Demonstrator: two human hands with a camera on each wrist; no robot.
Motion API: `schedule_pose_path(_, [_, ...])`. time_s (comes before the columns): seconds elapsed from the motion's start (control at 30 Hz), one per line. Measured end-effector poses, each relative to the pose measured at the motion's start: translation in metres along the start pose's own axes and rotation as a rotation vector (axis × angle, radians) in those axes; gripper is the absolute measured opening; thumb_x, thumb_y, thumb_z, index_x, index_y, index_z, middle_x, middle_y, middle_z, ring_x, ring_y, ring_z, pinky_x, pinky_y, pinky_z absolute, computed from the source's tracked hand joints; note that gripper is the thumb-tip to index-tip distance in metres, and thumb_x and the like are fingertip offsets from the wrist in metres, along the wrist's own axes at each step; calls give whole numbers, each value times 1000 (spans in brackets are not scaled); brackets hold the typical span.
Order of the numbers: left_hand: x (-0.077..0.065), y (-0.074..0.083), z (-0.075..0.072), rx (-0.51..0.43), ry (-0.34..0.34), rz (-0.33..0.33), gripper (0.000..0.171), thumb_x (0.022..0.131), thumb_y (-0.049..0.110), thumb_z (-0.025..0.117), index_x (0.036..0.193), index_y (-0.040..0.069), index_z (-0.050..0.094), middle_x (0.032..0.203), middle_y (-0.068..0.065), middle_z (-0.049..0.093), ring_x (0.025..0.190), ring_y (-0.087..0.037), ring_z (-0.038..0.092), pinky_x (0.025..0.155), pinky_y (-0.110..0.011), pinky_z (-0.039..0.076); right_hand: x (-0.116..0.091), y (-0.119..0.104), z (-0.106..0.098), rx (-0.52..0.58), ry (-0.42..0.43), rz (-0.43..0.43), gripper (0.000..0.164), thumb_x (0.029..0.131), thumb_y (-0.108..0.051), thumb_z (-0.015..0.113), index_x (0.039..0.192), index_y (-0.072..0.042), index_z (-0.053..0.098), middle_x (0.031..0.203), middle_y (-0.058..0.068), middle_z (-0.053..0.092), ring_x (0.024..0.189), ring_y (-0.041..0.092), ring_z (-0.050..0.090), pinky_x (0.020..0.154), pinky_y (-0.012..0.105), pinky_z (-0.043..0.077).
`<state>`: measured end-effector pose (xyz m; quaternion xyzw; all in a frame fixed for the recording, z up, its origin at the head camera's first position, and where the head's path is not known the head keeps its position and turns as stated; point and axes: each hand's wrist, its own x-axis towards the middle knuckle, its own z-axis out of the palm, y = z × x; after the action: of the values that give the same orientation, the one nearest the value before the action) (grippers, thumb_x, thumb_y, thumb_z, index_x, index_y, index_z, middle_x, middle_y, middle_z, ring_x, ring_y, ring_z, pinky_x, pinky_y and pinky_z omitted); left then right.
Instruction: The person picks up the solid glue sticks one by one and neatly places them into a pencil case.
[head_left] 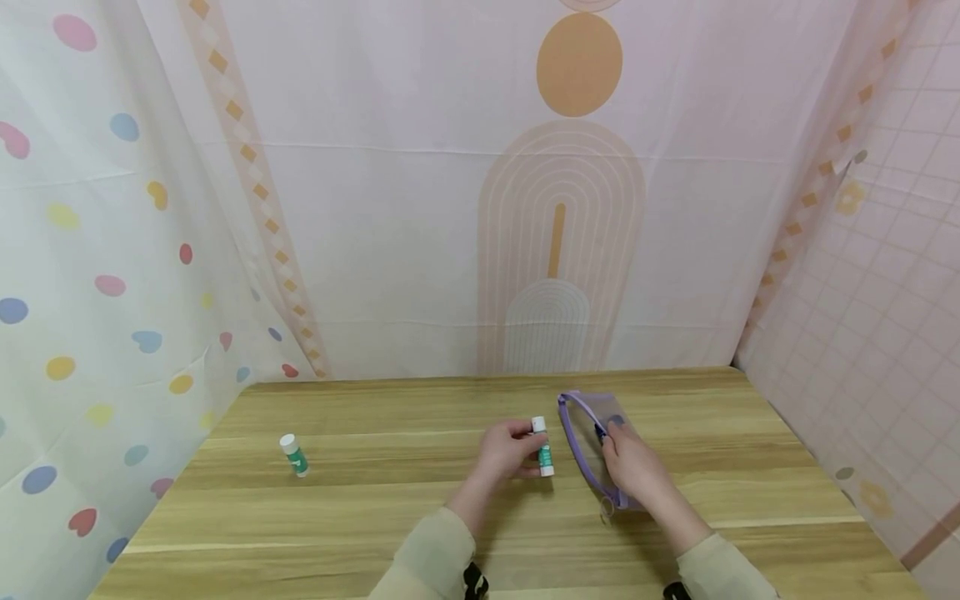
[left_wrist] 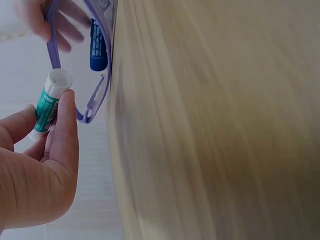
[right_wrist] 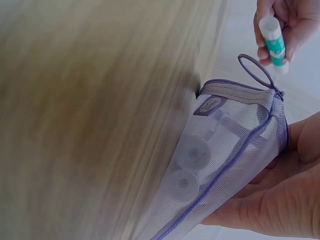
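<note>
With the fingers of our left hand (head_left: 510, 452) we pinch a glue stick (head_left: 545, 460) beside the pouch (right_wrist: 232, 162), which our right hand (head_left: 637, 467) grips. A blue tube (left_wrist: 98, 52) is already inside; this stick and another glue stick (head_left: 297, 460) on the desk (head_left: 375, 517) remain outside.

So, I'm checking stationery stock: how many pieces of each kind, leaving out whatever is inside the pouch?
Green-and-white glue sticks: 2
Purple mesh zip pouch: 1
Total: 3
</note>
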<state>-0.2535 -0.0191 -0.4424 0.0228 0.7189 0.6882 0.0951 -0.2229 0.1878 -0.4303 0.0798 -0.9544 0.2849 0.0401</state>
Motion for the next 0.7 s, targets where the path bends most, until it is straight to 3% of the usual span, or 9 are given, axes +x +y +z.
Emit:
schedule_pose_path(0.47, [7, -4, 36, -80, 86, -12, 26, 89, 4, 71, 113, -8, 68, 87, -11, 67, 72, -20, 68, 60, -35, 61, -1, -1, 0, 5, 0, 9, 44, 104, -9, 38, 136, 20, 43, 138, 40, 42, 133, 54, 34, 108, 64, 31])
schedule_pose_path(0.7, [10, -6, 49, -138, 108, -54, 27, 91, 5, 70, 115, -8, 67, 87, -11, 66, 73, -20, 67, 62, -36, 61, -1, -1, -1, 8, 7, 11, 43, 104, -9, 39, 136, 19, 43, 138, 41, 41, 131, 54, 36, 106, 64, 33])
